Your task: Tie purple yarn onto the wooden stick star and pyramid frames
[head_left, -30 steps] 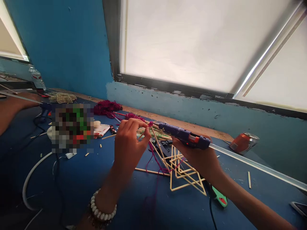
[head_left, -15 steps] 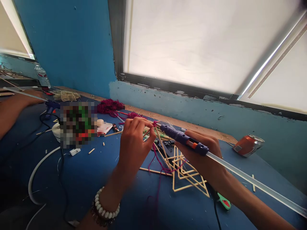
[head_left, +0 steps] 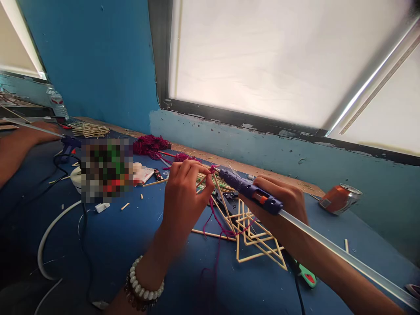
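My left hand pinches a corner of a thin wooden stick frame, where magenta yarn is wound. My right hand is wrapped round a dark blue glue gun, whose metal tip touches or nearly touches the yarn at that corner. A long clear glue stick runs out of the gun's back end. Loose yarn strands hang below my left fingers. More joined stick frames in zigzag shapes lie on the blue table under my right hand.
An orange can lies tilted at the right. Magenta yarn bundles and stacked sticks sit along the wall. At the left are a white cable, another glue gun, a bottle and another person's arm. Green-handled tool lies lower right.
The back end of the glue gun has shifted slightly left and down, and the orange part in its slot has moved a little. My left hand stays almost still.
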Available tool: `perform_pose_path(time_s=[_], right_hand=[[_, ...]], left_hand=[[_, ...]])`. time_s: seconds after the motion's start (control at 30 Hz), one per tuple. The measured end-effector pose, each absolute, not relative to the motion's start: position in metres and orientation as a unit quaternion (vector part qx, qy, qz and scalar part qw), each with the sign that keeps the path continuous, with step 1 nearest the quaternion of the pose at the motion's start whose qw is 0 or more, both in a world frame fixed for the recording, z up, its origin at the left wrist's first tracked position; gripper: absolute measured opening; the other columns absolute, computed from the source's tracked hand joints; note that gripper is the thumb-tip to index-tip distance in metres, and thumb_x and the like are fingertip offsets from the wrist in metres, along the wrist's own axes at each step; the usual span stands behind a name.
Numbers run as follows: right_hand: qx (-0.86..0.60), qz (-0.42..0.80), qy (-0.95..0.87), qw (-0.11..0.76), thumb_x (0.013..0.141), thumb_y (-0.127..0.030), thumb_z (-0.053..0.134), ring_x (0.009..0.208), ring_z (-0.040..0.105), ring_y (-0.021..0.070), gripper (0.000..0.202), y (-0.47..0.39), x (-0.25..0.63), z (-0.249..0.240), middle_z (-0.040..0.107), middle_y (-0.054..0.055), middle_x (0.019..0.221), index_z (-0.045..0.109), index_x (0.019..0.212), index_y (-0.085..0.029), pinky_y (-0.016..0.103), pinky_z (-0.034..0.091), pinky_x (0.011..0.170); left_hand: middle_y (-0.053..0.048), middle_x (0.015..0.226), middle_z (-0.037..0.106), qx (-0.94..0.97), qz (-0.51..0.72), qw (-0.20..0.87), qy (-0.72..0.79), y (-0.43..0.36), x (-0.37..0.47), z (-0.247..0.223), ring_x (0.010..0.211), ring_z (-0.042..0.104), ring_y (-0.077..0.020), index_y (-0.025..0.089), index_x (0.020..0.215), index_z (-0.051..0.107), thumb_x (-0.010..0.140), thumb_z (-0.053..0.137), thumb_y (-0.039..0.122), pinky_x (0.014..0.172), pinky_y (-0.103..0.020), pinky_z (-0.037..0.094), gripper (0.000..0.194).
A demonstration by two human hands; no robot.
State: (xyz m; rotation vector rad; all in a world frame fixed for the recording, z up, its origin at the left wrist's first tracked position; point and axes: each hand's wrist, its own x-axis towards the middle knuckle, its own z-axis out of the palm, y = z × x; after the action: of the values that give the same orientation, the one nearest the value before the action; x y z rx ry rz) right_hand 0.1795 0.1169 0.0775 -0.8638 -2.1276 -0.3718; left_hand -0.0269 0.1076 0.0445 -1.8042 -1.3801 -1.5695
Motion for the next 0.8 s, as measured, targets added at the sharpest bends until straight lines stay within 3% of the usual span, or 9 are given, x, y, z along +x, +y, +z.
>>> perform_pose_path(time_s=[0.3,0.8], right_hand=[[-0.332,-0.169,-0.84,0.395,0.088,-0.021,0.058,0.049,0.031,0.0082,0.031,0.1167,0.1793,0.078,0.043,-0.005,0.057,0.039,0.064,-0.019,0.022,0.024,0.048],[-0.326,-0.161,-0.852,0.377,0.09,-0.021,0.053,0.047,0.035,0.0092,0.03,0.113,0.1778,0.0841,0.049,-0.003,0.058,0.043,0.063,-0.02,0.022,0.026,0.048]], left_hand=[[-0.002,0.095,0.067,-0.642,-0.556,0.191,-0.492,0.1062,-0.0267,0.0461,0.094,0.055,-0.0207,0.019,0.087,0.062,0.089,0.063,0.015,0.086,-0.034,0.044,0.005],[-0.002,0.096,0.069,-0.643,-0.558,0.188,-0.49,0.1066,-0.0262,0.0455,0.095,0.057,-0.0216,0.021,0.087,0.061,0.089,0.062,0.014,0.088,-0.037,0.045,0.007]])
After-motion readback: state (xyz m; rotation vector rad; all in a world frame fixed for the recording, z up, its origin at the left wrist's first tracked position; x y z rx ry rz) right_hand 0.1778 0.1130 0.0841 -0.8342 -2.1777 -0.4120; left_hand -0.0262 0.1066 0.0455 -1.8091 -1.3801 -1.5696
